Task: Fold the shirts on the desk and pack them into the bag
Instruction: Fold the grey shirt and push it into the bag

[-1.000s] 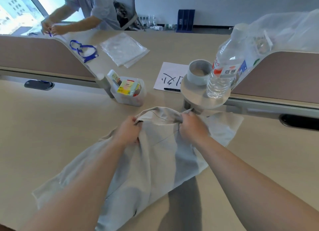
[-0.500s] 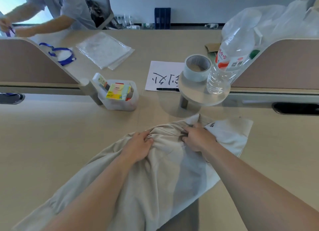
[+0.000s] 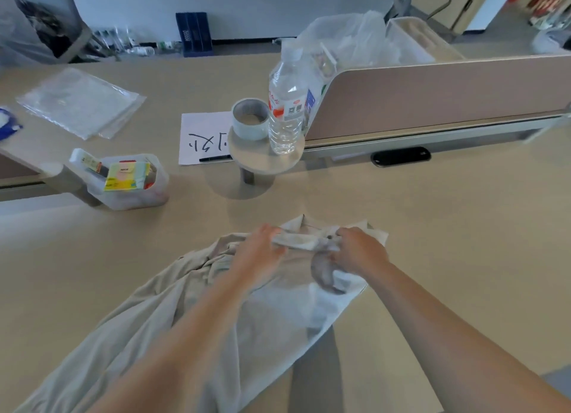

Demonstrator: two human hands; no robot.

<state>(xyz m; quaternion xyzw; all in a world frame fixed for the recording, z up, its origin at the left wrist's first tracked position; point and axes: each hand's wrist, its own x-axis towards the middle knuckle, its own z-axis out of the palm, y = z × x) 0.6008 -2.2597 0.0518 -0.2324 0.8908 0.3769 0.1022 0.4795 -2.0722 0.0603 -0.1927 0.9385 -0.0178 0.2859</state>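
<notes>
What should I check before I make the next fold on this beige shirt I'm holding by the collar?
1. Both hands on the collar: left hand and right hand pinch it. Ok.
2. Beige fabric shirt lying flat: left side bunched and wrinkled. Not ok.
3. Shirt fully on the tan wooden desk: lower end runs out of view. Cannot tell.
4. Clear plastic water bottle and grey tape roll apart from the shirt: ok.
5. Clear plastic bags within reach: far left. Cannot tell.
</notes>
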